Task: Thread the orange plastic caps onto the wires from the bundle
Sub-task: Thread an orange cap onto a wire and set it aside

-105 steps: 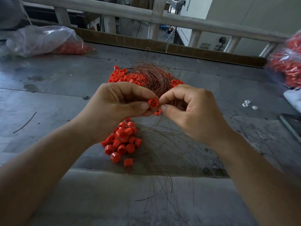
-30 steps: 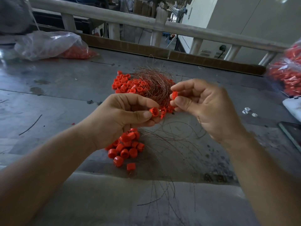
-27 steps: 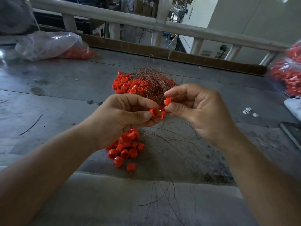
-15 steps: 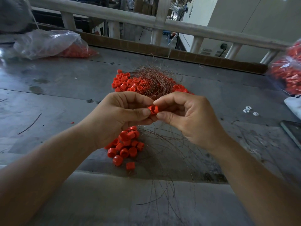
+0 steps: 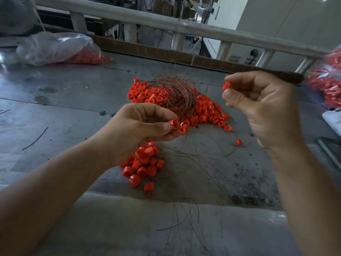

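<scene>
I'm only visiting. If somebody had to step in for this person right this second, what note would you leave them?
The left hand pinches an orange cap between thumb and fingers; any wire through it is too fine to see.
The right hand, raised and blurred, pinches a second cap.
The wire bundle lies on the loose cap pile on the table.
Done: probably the near heap below the left hand, with wires trailing from it.
Left: the loose cap pile, cap by cap.
</scene>
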A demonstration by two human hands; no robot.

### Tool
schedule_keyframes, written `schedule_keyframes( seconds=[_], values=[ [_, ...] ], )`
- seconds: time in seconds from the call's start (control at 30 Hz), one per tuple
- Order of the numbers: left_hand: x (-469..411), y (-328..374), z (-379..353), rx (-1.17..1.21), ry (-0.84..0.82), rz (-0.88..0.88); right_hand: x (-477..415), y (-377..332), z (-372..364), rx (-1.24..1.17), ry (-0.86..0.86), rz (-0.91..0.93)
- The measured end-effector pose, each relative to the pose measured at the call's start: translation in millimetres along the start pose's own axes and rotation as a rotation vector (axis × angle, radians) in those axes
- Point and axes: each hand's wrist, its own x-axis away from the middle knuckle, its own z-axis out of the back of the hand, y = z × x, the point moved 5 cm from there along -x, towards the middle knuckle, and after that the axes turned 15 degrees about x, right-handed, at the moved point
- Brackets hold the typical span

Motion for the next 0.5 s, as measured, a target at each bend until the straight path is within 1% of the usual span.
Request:
schedule_keyframes(
  seconds=[0.07,0.13,0.33,0.5],
  values=[
    [0,0,0,-0.013,0.004,0.001,-1,-2,5,-0.029,0.022,0.004],
    [1,0,0,-0.027,0.005,0.002,1,-4,1,-0.035,-0.005,0.005],
    [1,-2,0,-0.011,0.002,0.003,23,-11,-47,0.075,-0.277,0.062],
    [1,-2,1,0.001,-0.012,0.006,29,-8,-58,0.086,-0.321,0.067]
  ],
)
